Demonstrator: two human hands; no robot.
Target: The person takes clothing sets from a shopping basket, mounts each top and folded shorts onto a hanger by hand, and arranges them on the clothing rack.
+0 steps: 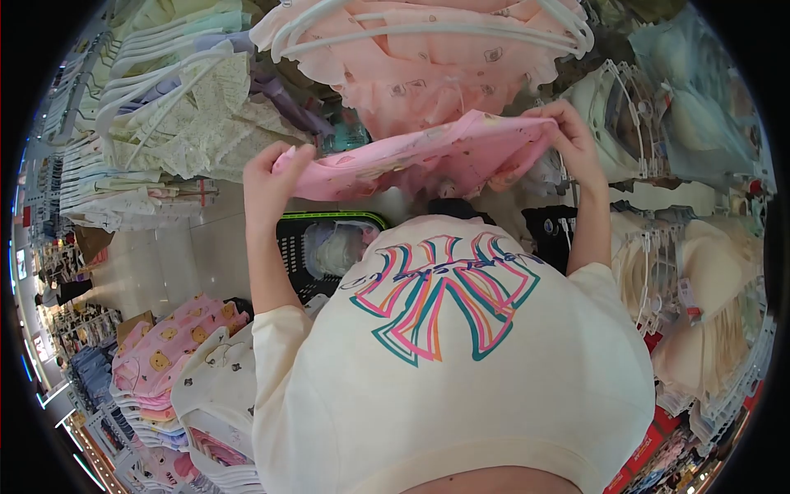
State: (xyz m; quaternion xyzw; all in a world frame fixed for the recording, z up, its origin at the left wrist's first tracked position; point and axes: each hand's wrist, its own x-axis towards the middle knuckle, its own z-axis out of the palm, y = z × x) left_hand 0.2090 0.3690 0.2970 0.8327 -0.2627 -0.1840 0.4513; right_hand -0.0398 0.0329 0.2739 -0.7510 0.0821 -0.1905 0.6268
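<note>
A pink printed garment [411, 156] is stretched sideways in front of my chest, between my two hands. My left hand [280, 174] grips its left end, fingers closed round the cloth. At the opposite end, my right hand [573, 142] pinches the upper corner. Just beyond it hangs a peach ruffled garment [461, 62] on a white hanger [428, 30], partly behind the pink cloth. Whether the pink piece is a top or something else, I cannot tell.
A black basket [290, 262] with a green rim stands below my left forearm, holding a clear-wrapped item [336, 245]. Hanging clothes [206, 119] line the left, with pink bear-print clothes [169, 337] lower down. Bras [708, 272] hang on racks at the right.
</note>
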